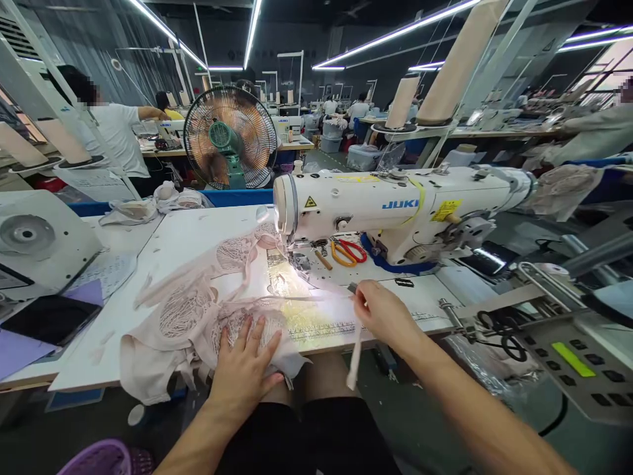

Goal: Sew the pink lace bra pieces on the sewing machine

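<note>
Strap runs nearly level, left to right, from the lace garment on the worktop to the right hand, grip pinched closed on it, end dangling. The left hand, spread flat, hides some lace; a grey piece by the pinch is unclear.

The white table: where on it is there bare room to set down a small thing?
On the white table, one bare patch lies between the black flat object and the lace garments; another lies behind the garments, toward the fan. It is crowded under the left hand, where garments bunch, and beneath the machine arm, where red and yellow handles lie.
</note>
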Motion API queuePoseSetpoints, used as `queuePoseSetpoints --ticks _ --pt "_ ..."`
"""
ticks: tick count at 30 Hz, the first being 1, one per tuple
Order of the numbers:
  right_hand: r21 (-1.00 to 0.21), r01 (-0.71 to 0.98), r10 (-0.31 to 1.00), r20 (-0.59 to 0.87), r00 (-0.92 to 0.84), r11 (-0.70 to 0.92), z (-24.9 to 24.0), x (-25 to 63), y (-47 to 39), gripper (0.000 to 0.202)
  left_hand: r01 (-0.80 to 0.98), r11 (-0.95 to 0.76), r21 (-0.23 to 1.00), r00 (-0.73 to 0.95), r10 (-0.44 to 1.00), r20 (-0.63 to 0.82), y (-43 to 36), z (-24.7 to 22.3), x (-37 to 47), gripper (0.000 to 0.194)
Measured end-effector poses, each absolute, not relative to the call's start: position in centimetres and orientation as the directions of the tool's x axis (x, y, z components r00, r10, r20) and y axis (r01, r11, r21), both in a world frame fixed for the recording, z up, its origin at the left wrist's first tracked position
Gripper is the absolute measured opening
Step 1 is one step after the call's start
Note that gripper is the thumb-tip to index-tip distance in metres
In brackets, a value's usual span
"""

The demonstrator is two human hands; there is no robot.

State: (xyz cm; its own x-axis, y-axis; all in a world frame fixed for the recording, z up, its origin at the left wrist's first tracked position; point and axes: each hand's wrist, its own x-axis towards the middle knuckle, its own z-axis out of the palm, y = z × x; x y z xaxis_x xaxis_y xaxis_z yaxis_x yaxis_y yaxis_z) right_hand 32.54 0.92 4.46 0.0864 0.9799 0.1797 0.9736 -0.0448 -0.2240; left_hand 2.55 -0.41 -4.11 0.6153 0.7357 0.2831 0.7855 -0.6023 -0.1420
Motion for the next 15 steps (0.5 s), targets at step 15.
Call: queuePoseSetpoints --ticks 15 --pt "-0.491 0.871 0.996 0.058 0.072 -0.034 0.0 43.1 -8.6 0.019 0.751 -0.640 -0.163 0.614 0.586 0.528 -0.9 -2.9 0.0 0.041"
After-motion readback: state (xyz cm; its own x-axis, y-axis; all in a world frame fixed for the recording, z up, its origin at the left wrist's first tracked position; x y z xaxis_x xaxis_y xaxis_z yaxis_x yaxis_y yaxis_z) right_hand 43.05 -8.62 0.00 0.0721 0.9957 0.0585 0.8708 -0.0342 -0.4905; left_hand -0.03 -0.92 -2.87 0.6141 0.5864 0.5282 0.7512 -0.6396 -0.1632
